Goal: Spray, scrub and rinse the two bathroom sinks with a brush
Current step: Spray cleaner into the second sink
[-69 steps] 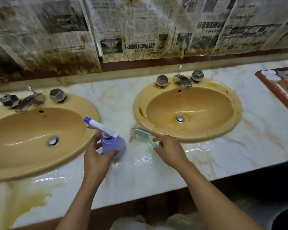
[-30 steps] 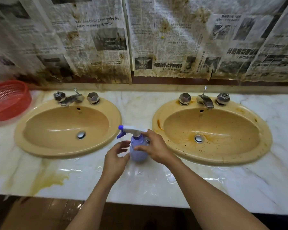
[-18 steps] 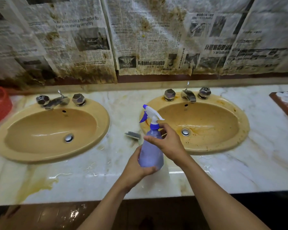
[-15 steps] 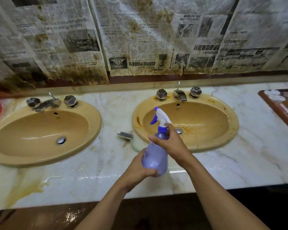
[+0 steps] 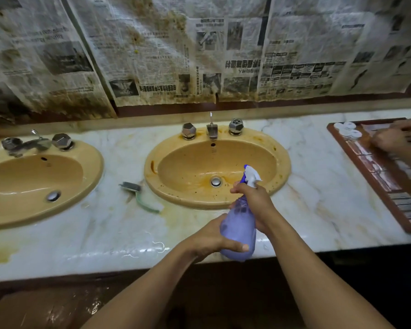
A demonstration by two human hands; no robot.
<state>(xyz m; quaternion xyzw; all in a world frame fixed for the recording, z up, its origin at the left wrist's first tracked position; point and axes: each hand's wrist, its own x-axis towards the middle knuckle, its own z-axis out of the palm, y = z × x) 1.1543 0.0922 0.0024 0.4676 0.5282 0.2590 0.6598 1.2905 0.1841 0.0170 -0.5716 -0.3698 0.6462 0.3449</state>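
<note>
Both hands are on the spray bottle (image 5: pixel 239 231). The left hand (image 5: pixel 211 241) wraps the lower body from the side. The right hand (image 5: pixel 254 203) grips the neck under the white trigger head, fingers curled round it. The bottle is off the desk (image 5: pixel 318 193), tilted, nozzle aimed into the stained sink (image 5: pixel 284 167), held just in front of that sink's front rim.

Handling, my read:
- Thin translucent plastic. I can't read the liquid level, so I'd guess light to moderate weight. The body will flex if squeezed.
- The desk in front of the sink is wet, so assume the bottle is slick.
- The neck grip is the working hold, and the lower hand only steadies. Can't tell if a finger is on the trigger.

Brush (image 5: pixel 138 195) lies flat on the desk just left of the sink, bristle head toward the back, green handle running toward the front rim. It's likely stiff plastic, so take it by the handle.

Around the sink:
- Faucet (image 5: pixel 211 131) and two knobs sit at its back rim.
- Stained newspaper (image 5: pixel 199 55) covers the wall behind it.
- Second sink (image 5: pixel 93 172) is well to its left and looks cleaner.
- Wooden tray (image 5: pixel 356 167) sits on the desk well to its right, with another person's hand (image 5: pixel 389 141) over it. Overspray could drift that way.

Nothing sits between the nozzle and the basin.
</note>
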